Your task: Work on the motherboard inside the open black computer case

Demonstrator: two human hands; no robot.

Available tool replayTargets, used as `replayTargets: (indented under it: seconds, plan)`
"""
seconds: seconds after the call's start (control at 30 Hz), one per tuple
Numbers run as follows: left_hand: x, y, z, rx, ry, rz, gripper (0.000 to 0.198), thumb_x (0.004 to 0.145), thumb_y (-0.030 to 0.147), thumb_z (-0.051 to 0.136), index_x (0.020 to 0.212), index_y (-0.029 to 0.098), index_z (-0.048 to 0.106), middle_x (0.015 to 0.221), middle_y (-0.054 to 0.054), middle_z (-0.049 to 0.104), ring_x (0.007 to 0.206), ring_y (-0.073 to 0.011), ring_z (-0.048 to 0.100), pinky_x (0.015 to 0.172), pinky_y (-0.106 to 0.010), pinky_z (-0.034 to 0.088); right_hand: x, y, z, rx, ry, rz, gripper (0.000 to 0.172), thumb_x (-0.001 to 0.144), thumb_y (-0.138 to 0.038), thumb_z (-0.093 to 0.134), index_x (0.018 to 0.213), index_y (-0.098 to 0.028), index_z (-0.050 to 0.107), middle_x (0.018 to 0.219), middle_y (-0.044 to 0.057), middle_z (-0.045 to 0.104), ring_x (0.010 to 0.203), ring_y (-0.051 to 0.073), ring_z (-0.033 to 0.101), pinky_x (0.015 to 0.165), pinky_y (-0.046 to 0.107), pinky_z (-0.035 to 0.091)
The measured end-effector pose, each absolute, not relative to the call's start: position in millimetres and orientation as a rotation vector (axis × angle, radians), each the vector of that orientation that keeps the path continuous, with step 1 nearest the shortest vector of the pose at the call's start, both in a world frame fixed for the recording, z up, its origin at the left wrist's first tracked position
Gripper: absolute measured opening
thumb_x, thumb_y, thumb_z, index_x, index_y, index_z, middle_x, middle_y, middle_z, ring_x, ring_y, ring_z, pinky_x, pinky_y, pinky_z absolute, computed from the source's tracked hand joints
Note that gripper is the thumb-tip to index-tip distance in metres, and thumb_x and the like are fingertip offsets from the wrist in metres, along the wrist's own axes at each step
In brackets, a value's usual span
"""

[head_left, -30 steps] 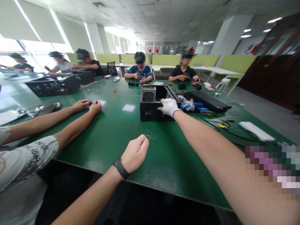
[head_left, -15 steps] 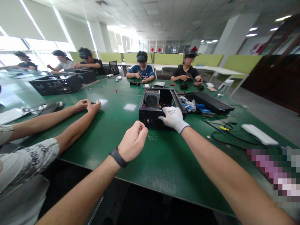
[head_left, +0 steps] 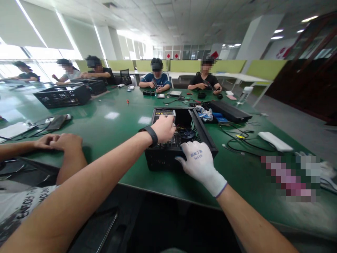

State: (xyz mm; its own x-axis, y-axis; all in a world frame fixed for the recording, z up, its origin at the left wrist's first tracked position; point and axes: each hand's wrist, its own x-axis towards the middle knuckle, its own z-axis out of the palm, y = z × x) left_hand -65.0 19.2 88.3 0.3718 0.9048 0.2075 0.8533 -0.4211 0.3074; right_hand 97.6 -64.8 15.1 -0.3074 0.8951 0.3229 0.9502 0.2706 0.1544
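Note:
A black open computer case [head_left: 164, 158] lies on the green table in front of me. Inside it a round black fan [head_left: 186, 134] and part of a power supply [head_left: 165, 112] show. My left hand [head_left: 163, 128], bare with a dark band at the wrist, is over the case opening near the power supply. Its fingers are closed; whatever is in them is too small to make out. My right hand [head_left: 198, 158], in a white knitted glove, grips the near wall of the case, fingers over the rim and thumb outside.
Black cables [head_left: 231, 140] and a white bar-shaped object [head_left: 275, 141] lie to the right. Blue-and-white gloves [head_left: 204, 114] rest beside a black panel [head_left: 229, 111]. At left sits a co-worker's pair of hands [head_left: 61, 142]. Another case [head_left: 61, 95] stands farther left.
My left hand has moved from in front of the case up over its opening. The case has come nearer to me, with my right hand on it. The co-worker's hands at left have drawn back.

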Motion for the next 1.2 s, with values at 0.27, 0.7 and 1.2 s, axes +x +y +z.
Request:
replayTargets:
  seconds: [0.27,0.7,1.2]
  plan:
    - [-50,6,64,2.671,1.516,0.052,0.041,0.073,0.027,0.073,0.112,0.016,0.069,0.112,-0.011,0.071,0.104,-0.0264,0.065,0.088,-0.031,0.05,99,-145,17,-1.716,-2.384,-0.447,0.034,0.085,-0.052,0.061,0.1,-0.022,0.061,0.093,0.009,0.064,0.088,0.025,0.053,0.073,0.038,0.028]
    - [-14,-9,46,2.616,1.512,-0.743,0.051,0.048,0.028,0.089,0.096,0.014,0.079,0.104,-0.015,0.074,0.101,-0.0331,0.067,0.093,-0.037,0.051,100,-208,12,-1.689,-2.369,-0.365,0.029,0.082,-0.049,0.065,0.095,-0.023,0.061,0.089,0.007,0.063,0.083,0.025,0.051,0.071,0.037,0.025]
    - [-24,20,7,2.501,1.544,-0.863,0.063,0.038,0.029,0.091,0.098,0.012,0.078,0.103,-0.015,0.074,0.101,-0.034,0.067,0.093,-0.037,0.052,101,-208,10,-1.653,-2.349,-0.316,0.027,0.081,-0.047,0.066,0.092,-0.024,0.058,0.089,0.007,0.062,0.083,0.025,0.05,0.07,0.038,0.023]
